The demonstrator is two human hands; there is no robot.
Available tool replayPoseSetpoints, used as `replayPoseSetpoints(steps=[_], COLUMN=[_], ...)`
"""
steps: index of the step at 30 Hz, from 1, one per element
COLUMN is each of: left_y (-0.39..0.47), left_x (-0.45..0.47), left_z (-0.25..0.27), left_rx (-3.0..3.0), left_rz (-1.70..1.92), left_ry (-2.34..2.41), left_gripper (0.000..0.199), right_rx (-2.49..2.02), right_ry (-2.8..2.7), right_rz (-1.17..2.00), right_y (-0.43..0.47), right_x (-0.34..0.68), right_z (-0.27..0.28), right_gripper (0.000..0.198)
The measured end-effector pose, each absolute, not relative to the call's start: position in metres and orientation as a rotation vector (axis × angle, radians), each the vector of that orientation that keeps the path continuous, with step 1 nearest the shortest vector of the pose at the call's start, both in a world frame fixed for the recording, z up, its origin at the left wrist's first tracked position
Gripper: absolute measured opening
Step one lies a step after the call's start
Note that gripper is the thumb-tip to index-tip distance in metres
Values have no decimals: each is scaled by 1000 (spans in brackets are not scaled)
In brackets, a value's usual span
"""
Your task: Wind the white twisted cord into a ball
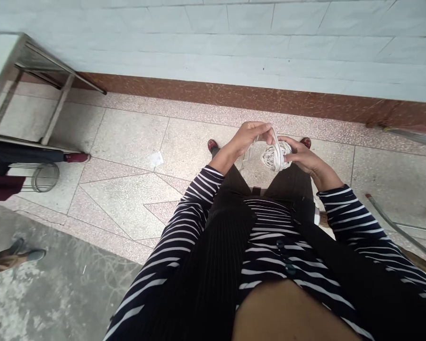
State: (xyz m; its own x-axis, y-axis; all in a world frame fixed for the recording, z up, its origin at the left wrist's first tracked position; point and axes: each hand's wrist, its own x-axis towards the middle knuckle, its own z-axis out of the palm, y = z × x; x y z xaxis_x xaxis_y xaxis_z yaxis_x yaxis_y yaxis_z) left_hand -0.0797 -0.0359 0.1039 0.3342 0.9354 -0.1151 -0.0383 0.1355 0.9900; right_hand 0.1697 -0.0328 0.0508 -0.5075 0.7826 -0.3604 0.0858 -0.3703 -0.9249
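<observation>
In the head view, both hands are together around a ball of whitish strip [270,157], slightly right of and above the centre of the frame. The right hand [302,158] has its fingers and thumb closed on the right side of the ball. The left hand [251,136], at the ball's upper left, pinches a pale strand [276,138] between thumb and fingers; the strand runs from the fingertips down over the front of the ball. The ball is held up off the floor [128,125], between the spread legs in dark trousers [298,182], with a patterned red shoe [306,141] showing just beyond the right hand. Striped sleeves [199,194] and a dark vest [230,251] fill the lower middle.

At the upper left stands a metal-framed desk [0,54] with a pale top. Below it, at the left edge, are another person's dark trouser leg and red shoe [77,157], near a round wire item [45,178]. A white scrap [156,159] lies on the tiles left of centre. At the lower left is a further person's foot in a grey shoe [36,255]. Pale wall tiles [234,47] above a brown skirting band [184,87] cross the top, and a metal tube frame [388,218] stands at the right edge.
</observation>
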Motion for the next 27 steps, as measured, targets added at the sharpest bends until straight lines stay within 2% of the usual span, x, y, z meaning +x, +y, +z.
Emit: replayPoseSetpoints(steps=[3,6,9,11,14,17,20,24,27], left_y=[-25,-16,-19,-28,-49,-67,-77,-87,-100], left_x=[-90,-100,-103,-100,-92,-87,-84,-80,-76], left_z=[86,64,41,29,17,9,1,-6,-10], left_rx=[1258,1354,1470,1494,1419,1347,1296,1218,1185], left_rz=[778,554,440,564,771,759,711,617,569], left_ry=[1029,1100,1259,1314,1145,981,1002,1042,1077], left_gripper=[62,53,31,16,35,47,45,31,32], right_rx=[-1126,-1051,-983,-974,-971,-958,-985,-1001,-1019], right_ry=[-1289,-1156,-995,-899,-834,-844,-799,-730,-700], right_rz=[2062,2118,2152,2164,2154,2166,2206,2206,2179], right_y=[-45,-62,-79,-87,-93,-98,-106,-123,-132], right_x=[171,166,157,152,149,148,149,151,154], right_z=[47,43,37,34,31,30,30,33,35], right_gripper=[80,80,79,78,78,79,78,78,75])
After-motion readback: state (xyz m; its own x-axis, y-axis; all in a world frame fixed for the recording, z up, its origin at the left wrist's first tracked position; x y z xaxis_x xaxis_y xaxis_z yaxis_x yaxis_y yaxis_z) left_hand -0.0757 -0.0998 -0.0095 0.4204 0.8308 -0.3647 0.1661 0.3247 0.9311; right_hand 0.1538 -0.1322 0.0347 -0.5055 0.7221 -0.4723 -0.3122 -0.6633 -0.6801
